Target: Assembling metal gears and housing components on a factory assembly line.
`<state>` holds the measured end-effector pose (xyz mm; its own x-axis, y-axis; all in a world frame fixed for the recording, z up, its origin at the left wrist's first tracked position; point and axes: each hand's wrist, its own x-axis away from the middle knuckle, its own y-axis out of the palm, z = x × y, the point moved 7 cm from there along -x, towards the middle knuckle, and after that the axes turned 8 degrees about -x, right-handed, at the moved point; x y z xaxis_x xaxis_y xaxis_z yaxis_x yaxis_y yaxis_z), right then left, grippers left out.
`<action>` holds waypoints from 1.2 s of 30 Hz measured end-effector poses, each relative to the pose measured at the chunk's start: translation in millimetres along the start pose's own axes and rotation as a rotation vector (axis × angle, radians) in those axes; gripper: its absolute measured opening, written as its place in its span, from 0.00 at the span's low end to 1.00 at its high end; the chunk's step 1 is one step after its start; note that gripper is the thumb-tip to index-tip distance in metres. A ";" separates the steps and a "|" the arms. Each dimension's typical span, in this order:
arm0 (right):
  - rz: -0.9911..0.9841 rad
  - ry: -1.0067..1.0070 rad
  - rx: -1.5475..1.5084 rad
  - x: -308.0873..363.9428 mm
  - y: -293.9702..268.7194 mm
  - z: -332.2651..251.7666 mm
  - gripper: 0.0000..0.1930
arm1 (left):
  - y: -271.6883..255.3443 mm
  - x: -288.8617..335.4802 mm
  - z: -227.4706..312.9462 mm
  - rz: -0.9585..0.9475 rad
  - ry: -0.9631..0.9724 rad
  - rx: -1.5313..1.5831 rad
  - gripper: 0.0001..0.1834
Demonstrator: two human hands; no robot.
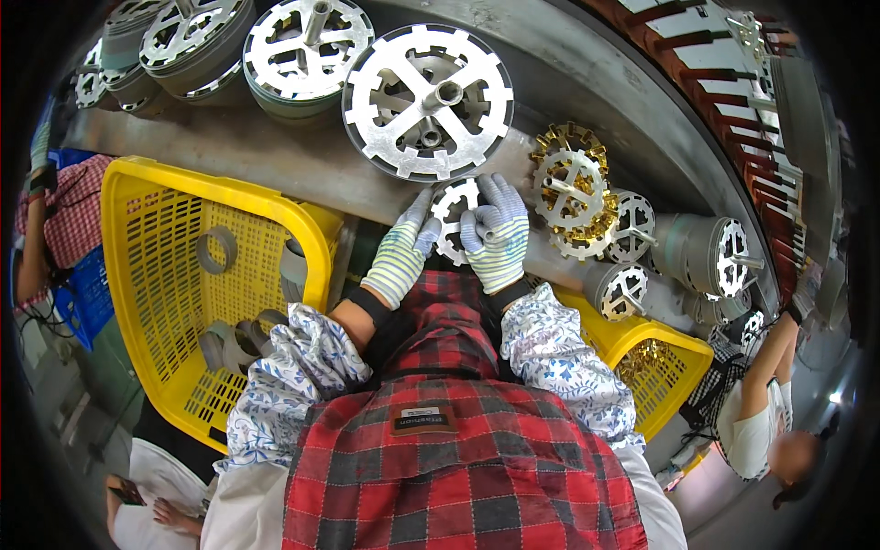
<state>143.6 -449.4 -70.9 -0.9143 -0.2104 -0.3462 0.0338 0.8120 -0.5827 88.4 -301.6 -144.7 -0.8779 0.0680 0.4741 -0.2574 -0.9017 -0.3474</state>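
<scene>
My left hand [403, 249], in a striped knit glove, grips the left side of a silver notched disc [448, 209] at the near edge of the metal bench. My right hand [500, 236], gloved alike, closes on the disc's right side, its thumb bent over the face. Part of the disc is hidden by my fingers. Just beyond my hands stands a large silver notched wheel [412, 79] with crossed spokes and a central tube. To the right of my right hand, a smaller silver spoked wheel [570, 190] lies over gold-coloured notched pieces [576, 136].
A yellow basket [220, 188] at left holds grey rings [216, 249]. Another yellow basket [683, 359] at right contains gold scraps [642, 362]. Spoke-topped cylinders [701, 252] line the bench's right side; more stacks [307, 55] stand far left. Other people are at both sides.
</scene>
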 end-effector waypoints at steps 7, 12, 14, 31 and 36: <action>0.001 0.003 0.020 1.6 2.3 2.2 0.06 | 1.1 -2.2 -3.4 0.005 0.001 -0.028 0.30; 0.058 0.030 -0.009 5.0 -0.2 4.4 0.06 | -1.7 4.2 4.9 -0.051 0.013 0.131 0.38; 0.035 0.029 0.008 4.1 1.6 2.2 0.06 | 3.8 6.5 -2.1 -0.138 -0.099 0.204 0.41; 0.038 0.102 0.037 8.0 -5.1 14.4 0.05 | 2.7 -7.4 17.1 -0.107 -0.016 0.171 0.39; 0.036 0.093 0.052 8.5 -4.9 15.2 0.05 | 8.7 -12.3 11.7 -0.091 0.022 0.212 0.37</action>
<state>141.9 -463.5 -82.1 -0.9456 -0.1278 -0.2991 0.0860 0.7885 -0.6090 101.6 -315.3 -144.1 -0.8641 0.1604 0.4770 -0.2476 -0.9607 -0.1255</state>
